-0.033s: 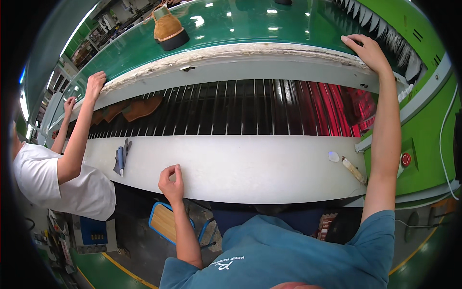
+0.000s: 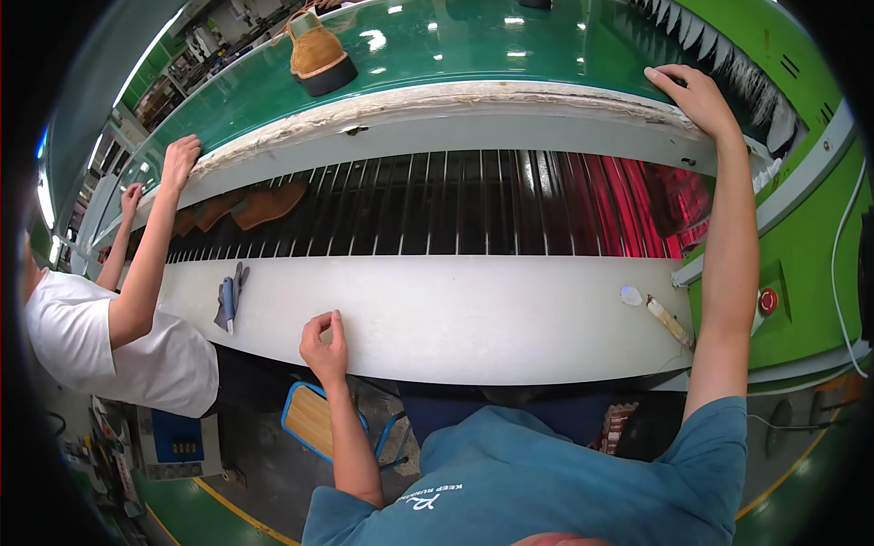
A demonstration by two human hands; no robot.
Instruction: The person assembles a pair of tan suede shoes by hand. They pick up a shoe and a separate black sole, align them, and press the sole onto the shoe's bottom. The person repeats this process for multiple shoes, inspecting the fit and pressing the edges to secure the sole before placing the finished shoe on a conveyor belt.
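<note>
My left hand [image 2: 326,349] is over the front edge of the long white worktop [image 2: 482,309], its fingers loosely curled in with the thumb beside them. Nothing shows in it. Farther off at the right, my right hand [image 2: 696,98] rests on the worn, pale padded edge [image 2: 473,96] of a green conveyor belt [image 2: 473,50], thumb and fingers apart, holding nothing. A tan boot [image 2: 319,56] with a dark sole stands on that belt, left of centre and well away from both hands.
Under the belt runs a lower row of dark rollers [image 2: 410,205], with brown shoe pieces [image 2: 269,206] at its left and red glow at right. A blue-handled tool [image 2: 228,305] and a taped stick [image 2: 669,320] lie on the worktop. A co-worker [image 2: 118,341] stands left; a red button [image 2: 768,301] is right.
</note>
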